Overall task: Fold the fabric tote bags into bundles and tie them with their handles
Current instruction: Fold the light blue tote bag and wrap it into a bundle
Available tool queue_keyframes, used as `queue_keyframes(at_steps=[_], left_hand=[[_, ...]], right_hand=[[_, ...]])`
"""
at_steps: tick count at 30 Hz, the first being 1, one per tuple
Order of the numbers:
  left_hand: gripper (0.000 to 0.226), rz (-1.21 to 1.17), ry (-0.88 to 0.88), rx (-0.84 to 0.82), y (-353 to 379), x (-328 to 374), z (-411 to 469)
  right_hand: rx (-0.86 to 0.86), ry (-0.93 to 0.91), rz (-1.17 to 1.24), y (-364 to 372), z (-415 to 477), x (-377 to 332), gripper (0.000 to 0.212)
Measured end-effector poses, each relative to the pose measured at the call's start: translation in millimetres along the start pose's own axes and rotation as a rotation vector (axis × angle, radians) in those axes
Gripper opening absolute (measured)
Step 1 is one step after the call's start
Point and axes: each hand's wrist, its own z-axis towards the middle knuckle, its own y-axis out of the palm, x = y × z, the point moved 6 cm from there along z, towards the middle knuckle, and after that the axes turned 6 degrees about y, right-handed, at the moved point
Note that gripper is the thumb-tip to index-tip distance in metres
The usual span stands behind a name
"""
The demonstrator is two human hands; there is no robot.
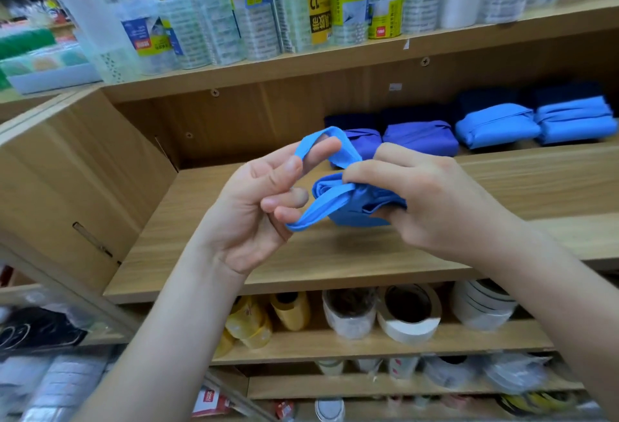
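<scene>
A folded light-blue tote bag bundle [355, 205] is held above the wooden shelf [301, 264]. My right hand [432, 200] grips it from the right, fingers curled over its top. The bag's blue handle [320, 212] loops out to the left. My left hand [264, 207] has its fingers hooked through that loop, with one strap over the index finger and the other under the lower fingers. At the back of the shelf lie tied bundles: two purple [420, 140] and two light blue [495, 128], with dark navy ones [489, 100] behind.
A wooden side panel [77, 180] closes the shelf on the left. The shelf above holds wrapped tape packs [321, 9]. The shelf below carries tape rolls [408, 314] and yellow rolls [291, 311]. Plastic-wrapped goods sit at the lower left.
</scene>
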Motion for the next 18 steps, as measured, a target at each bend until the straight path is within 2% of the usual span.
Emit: queue_keyframes(at_steps=[3,5,9,10,12,14,18], left_hand=[[0.035,0.034,0.003,0.252,-11.3,-5.8,2.0],[0.035,0.025,0.012,0.410,-22.4,-8.3,2.1],[0.019,0.038,-0.013,0.599,-29.4,-19.7,-1.2],[0.023,0.071,-0.014,0.627,-29.3,-22.2,-1.9],[0.031,0.273,-0.018,0.646,-28.1,-23.5,-3.2],[0.034,0.606,-0.012,0.633,-26.8,-20.4,-4.3],[0.037,0.939,0.079,0.474,-13.8,-13.1,-4.9]], right_hand=[[0.065,0.019,0.086,-4.7,-4.0,6.5,0.048],[0.079,0.021,0.143,-5.9,-6.2,7.3,0.045],[0.070,0.046,0.251,3.3,-10.6,7.2,0.041],[0.071,0.059,0.285,6.1,-10.9,7.3,0.040],[0.088,0.113,0.401,8.9,-10.8,9.9,0.040],[0.127,0.175,0.531,7.2,-10.1,14.8,0.040],[0.189,0.280,0.724,7.7,-12.1,24.9,0.039]])
